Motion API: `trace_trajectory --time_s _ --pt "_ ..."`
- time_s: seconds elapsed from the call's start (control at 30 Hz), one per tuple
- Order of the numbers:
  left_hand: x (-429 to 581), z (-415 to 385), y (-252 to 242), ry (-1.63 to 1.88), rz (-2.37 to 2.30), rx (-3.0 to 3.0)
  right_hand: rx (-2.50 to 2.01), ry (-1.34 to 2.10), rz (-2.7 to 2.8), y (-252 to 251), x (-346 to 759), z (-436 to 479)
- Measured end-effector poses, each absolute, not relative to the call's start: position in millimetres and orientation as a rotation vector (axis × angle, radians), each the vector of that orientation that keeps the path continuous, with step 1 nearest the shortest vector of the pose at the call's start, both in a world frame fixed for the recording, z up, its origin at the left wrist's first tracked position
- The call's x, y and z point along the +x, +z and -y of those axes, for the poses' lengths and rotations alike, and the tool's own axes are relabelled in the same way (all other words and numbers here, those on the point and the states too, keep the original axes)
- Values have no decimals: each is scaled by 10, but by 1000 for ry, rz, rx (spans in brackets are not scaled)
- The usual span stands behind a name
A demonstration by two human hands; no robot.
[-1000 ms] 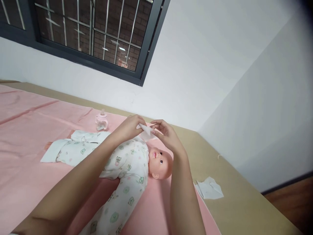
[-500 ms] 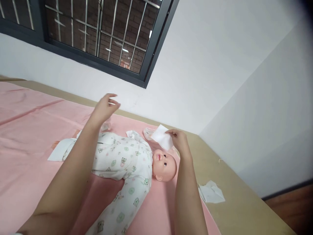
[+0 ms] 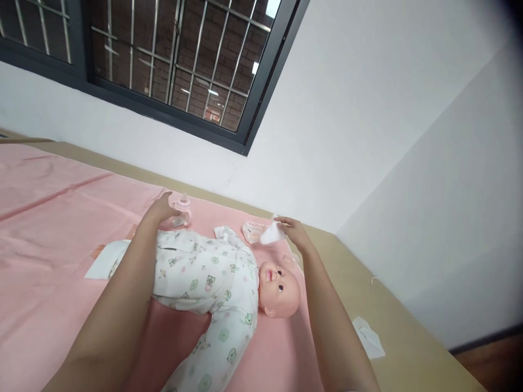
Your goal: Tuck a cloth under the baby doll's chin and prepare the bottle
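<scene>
My left hand is at the far side of the pink sheet, beside a clear baby bottle that stands upright. Its fingers and thumb are spread on the bottle's left side; I cannot tell if they touch it. Between the fingers of my right hand a white tissue is pinched, beside a small clear pack with printing on it. A baby doll in a white patterned suit lies on its back between my arms, head to the right. My left forearm covers part of its legs.
The pink sheet covers most of a tan surface. Another white tissue lies on the right, and a small clear item is near the doll's head. A white wall and a barred window stand behind.
My left hand has come down from the air to the baby bottle, its fingers spreading. My right hand has moved slightly back and away from the doll's head with the tissue, which now looks more folded.
</scene>
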State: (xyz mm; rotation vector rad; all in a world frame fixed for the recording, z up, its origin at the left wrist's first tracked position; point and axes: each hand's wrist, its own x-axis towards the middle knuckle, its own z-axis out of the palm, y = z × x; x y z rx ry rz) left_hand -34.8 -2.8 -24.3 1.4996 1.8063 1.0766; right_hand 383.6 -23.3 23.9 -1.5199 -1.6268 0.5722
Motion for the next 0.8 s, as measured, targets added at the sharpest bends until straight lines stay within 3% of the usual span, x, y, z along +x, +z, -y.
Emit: trace_trajectory --time_s 0.27,0.47,0.63,0.8 --pt "-326 -24 -339 1091 -1719 1518 -1422 978 1488 138 3908 22" --pt "-288 -64 -399 1114 -1641 1525 -1553 1051 1447 -94 3992 -11" --pt "-283 -102 -462 1156 -1542 1564 -1611 988 1460 -171 4069 8" --pt "-272 -127 -505 1183 -1552 1590 -1773 554 1534 -237 4183 139"
